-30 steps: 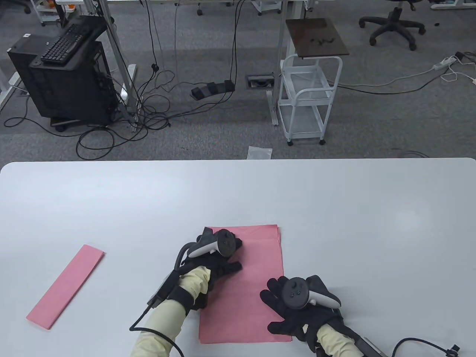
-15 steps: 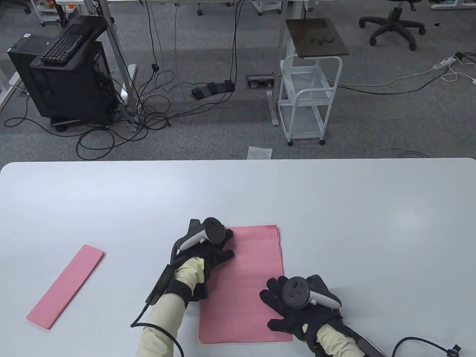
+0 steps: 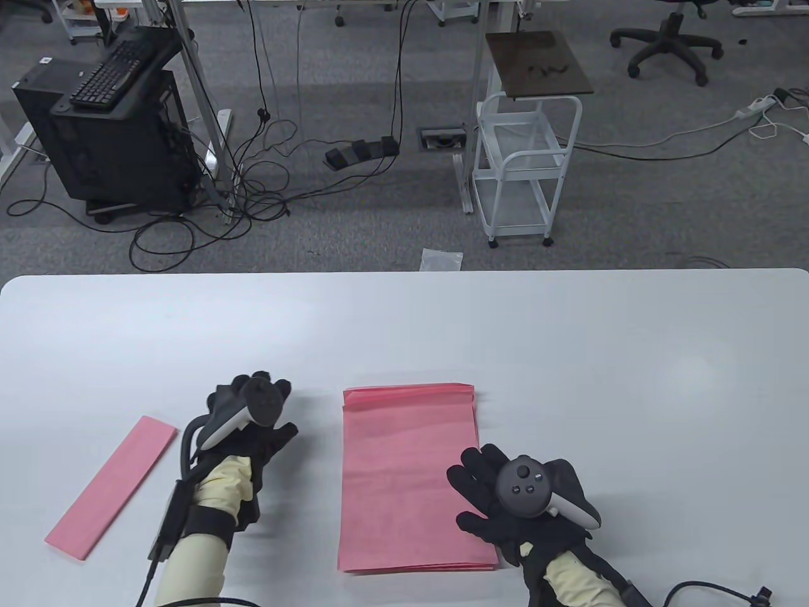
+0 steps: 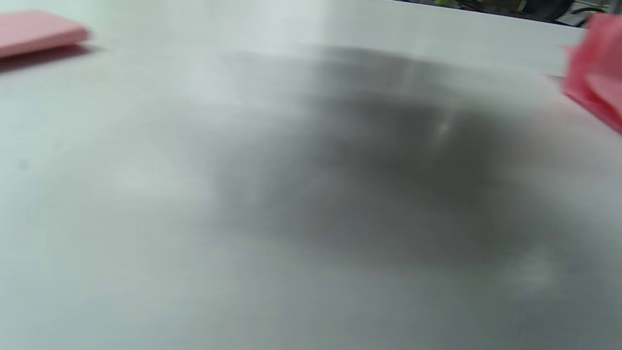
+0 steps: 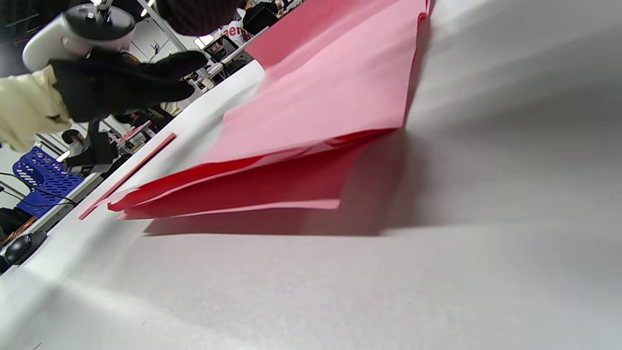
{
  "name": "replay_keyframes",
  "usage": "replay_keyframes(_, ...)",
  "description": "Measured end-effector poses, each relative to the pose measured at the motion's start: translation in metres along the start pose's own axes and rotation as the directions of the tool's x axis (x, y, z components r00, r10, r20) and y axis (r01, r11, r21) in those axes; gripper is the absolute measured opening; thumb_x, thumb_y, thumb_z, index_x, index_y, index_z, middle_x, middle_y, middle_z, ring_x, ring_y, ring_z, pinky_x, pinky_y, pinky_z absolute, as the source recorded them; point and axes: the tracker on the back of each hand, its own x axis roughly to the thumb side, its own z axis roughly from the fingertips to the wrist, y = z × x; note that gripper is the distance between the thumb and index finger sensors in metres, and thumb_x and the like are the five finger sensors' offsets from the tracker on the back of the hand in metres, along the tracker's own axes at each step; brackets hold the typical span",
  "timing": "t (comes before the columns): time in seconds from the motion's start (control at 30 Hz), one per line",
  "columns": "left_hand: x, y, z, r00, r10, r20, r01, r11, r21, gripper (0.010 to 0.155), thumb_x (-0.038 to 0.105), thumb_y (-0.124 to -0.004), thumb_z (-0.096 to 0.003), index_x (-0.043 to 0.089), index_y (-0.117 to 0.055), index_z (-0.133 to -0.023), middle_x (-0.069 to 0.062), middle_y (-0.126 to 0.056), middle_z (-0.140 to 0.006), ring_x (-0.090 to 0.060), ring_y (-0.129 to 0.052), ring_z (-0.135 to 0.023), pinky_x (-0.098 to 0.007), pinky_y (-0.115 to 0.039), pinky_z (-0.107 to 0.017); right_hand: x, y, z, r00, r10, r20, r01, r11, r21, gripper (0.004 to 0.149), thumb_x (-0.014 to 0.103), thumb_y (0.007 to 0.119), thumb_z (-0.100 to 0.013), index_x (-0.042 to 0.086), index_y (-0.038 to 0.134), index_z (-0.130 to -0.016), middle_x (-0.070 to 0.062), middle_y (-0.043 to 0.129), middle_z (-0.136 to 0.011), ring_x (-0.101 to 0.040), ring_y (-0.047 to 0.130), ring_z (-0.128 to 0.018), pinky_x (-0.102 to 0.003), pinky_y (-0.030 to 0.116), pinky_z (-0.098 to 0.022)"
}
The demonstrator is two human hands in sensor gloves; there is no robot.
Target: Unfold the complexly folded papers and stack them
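1. My left hand point(image 3: 253, 420) hangs over bare surface point(image 3: 569, 354) between the two pink items, holding nothing. In the table view its fingers look loosely spread. Its wrist camera is blurred and shows no fingers, so I won't claim more than that.

2. My right hand point(image 3: 512, 499) lies at the near right edge of the stack of unfolded papers point(image 3: 411, 480), fingers splayed flat, with the fingertips on the sheets. It grips nothing; it only presses down.

3. That stack sits near-centre, just right of my left hand. From the right wrist view the near corner point(image 5: 291, 165) lifts a little, with several layers showing, so the sheets are not lying fully flat.

4. The folded paper strip point(image 3: 114, 484) lies at the near left, angled, apart from both hands and untouched.

5. I judge the stack settled for now, and fetching the strip is the step in hand.

6. The next move calls for my left hand to swing further left, pinch one end of the strip, and bring it centre for opening, while the right keeps the stack from sliding.
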Motion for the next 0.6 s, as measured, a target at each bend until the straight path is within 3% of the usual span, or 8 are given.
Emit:
replay_keyframes(0.27, -0.103, -0.005, 0.022, 0.944, 0.142, -0.298, -0.135, 0.99, 0.044, 0.078, 0.054, -0.063, -0.0544, 0.041, -0.004, -0.105, 0.006, 0.007, -0.115, -0.028, 0.006, -0.109, -0.06, 0.003, -0.07, 0.0, 0.002, 0.009, 1.0, 0.002, -0.029, -0.003, 1.0, -0.018, 0.064, 0.048, 0.061, -0.053, 0.037, 0.033, -0.109, 0.008, 0.015, -0.118, -0.014, -0.003, -0.104, -0.048, -0.008, -0.068)
replay_keyframes(0.6, -0.158, -0.023, 0.026, 0.888, 0.155, -0.433, -0.165, 0.986, 0.016, 0.085, 0.049, -0.069, -0.0545, 0.032, -0.005, -0.107, -0.002, 0.007, -0.115, -0.036, 0.004, -0.108, -0.063, -0.001, -0.071, -0.001, 0.002, 0.01, 0.999, -0.015, -0.042, 0.013, 0.999, -0.038, 0.064, 0.048, 0.061, -0.053, 0.037, 0.032, -0.109, 0.008, 0.016, -0.119, -0.015, -0.003, -0.104, -0.049, -0.008, -0.068)
